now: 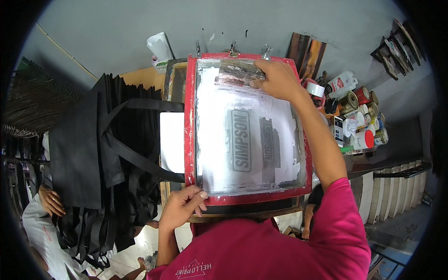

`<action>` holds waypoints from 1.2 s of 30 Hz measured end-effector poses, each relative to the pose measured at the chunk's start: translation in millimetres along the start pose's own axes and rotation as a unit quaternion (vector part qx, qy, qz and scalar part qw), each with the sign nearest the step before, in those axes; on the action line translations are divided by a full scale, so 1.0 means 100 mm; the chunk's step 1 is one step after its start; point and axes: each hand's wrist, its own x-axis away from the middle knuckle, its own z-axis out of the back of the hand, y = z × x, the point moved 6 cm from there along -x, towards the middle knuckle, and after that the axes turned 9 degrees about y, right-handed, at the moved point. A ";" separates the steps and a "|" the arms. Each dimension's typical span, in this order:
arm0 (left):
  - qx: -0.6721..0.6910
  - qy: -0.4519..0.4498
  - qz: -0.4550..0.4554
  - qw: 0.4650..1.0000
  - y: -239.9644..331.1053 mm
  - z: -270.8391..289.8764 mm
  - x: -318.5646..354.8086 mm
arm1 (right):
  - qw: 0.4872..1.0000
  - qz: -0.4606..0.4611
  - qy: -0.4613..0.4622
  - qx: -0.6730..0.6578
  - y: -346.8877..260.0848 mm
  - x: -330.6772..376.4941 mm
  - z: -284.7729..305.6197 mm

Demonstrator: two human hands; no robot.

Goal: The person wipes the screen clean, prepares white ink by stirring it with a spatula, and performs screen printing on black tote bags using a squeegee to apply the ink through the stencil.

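Note:
A screen printing frame (190,116) with red edges lies in front of me, its pale mesh showing dark lettering in the middle. At its far end my right hand (275,80) grips a squeegee (235,73) with a worn, ink-stained wooden handle, which rests on the mesh. My left hand (185,204) is closed on the near left corner of the frame, thumb on top. Beneath the frame's left side, black fabric bag handles (144,105) and a white sheet (171,142) stick out.
Stacked black fabric bags (77,149) hang at the left. A co-worker's hand (51,199) touches them. Metal clamps (233,48) hold the frame's far edge. At right stand paint cans (348,102), a phone (338,130) and a tape roll (315,89). Another person's arm (307,221) shows below.

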 end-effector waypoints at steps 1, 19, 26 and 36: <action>-0.003 0.005 0.004 1.000 -0.01 0.01 -0.01 | 1.000 -0.003 0.002 0.003 0.01 0.00 0.02; -0.004 0.025 -0.030 0.999 0.21 0.08 -0.15 | 0.995 0.065 0.055 0.060 0.05 0.14 -0.30; 0.010 0.021 -0.023 0.999 0.21 0.01 -0.14 | 0.998 0.045 0.004 0.038 -0.08 0.18 -0.25; 0.024 0.001 -0.017 1.000 0.13 -0.03 -0.08 | 0.997 0.072 0.031 0.027 -0.10 0.15 -0.30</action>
